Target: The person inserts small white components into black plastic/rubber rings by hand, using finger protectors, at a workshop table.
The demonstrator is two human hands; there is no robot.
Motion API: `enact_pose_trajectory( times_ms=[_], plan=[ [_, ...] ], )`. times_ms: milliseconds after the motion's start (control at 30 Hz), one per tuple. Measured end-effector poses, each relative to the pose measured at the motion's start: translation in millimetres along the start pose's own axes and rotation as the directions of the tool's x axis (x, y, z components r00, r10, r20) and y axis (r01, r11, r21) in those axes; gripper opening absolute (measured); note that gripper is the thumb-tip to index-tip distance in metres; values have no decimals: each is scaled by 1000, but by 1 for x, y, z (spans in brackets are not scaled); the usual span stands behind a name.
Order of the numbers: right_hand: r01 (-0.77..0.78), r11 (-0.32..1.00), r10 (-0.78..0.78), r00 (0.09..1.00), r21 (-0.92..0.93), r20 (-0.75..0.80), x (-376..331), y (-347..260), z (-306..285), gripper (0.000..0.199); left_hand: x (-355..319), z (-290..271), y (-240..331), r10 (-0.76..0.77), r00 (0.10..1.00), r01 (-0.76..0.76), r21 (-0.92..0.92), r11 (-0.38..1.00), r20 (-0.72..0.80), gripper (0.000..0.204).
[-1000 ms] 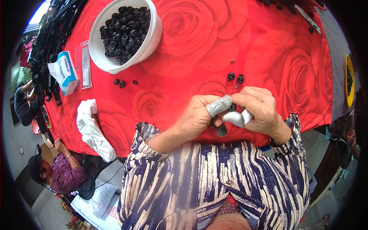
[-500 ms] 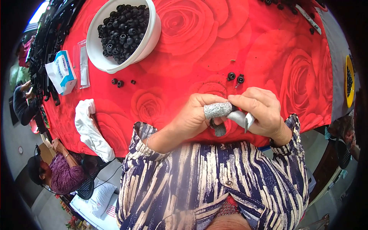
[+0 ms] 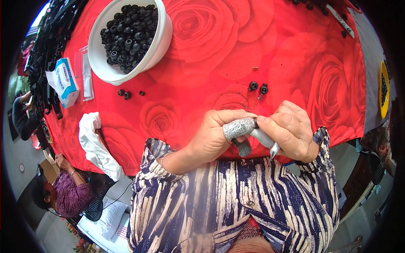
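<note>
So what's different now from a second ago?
The left hand and right hand have come slightly toward the body, and the small dark part between them is more hidden. Nothing visibly taken up or let go. The bowl, white cloth and loose black parts stayed put; only the view shifted.

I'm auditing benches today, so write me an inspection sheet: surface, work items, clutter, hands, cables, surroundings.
Surface: red rose-printed fabric tablecloth.
Work items: round white plastic bowl heaped with small black round parts; two loose black round parts just beyond the hands, one with a spring-like metal end.
Clutter: blue-and-white tissue box; crumpled white fabric cloth.
Hands: left hand, grey speckled finger sleeve on, pinches a small dark piece, mostly hidden; right hand curled, thumb against it.
Cables: thin black cord, lower left, off the table.
Surroundings: co-worker in purple, left; shallow yellow tray of dark pieces, right.
</note>
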State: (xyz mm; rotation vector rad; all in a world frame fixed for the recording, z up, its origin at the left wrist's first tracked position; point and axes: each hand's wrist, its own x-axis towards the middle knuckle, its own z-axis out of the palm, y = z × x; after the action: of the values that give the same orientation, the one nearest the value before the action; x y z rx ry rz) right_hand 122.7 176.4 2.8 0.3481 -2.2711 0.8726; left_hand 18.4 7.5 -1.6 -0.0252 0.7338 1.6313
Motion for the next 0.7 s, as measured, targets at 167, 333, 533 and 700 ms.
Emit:
enact_pose_trajectory(
  times_ms=[167,333,533,700],
  plan=[
    [6,1000,-6,1000,14,-22,0,0,-1,51,-2,3,4,-11,1000,12,102,995,-6,25],
    [-3,1000,3,1000,23,-18,-1,0,0,43,-2,9,12,-33,999,41,207,978,-40,25],
    [-280,884,269,960,375,84,2,9,-6,57,1,-1,10,59,998,-52,287,957,-15,24],
    [-542,743,466,840,393,279,7,2,-15,32,0,-4,12,68,998,-70,285,956,17,22]
  ],
)
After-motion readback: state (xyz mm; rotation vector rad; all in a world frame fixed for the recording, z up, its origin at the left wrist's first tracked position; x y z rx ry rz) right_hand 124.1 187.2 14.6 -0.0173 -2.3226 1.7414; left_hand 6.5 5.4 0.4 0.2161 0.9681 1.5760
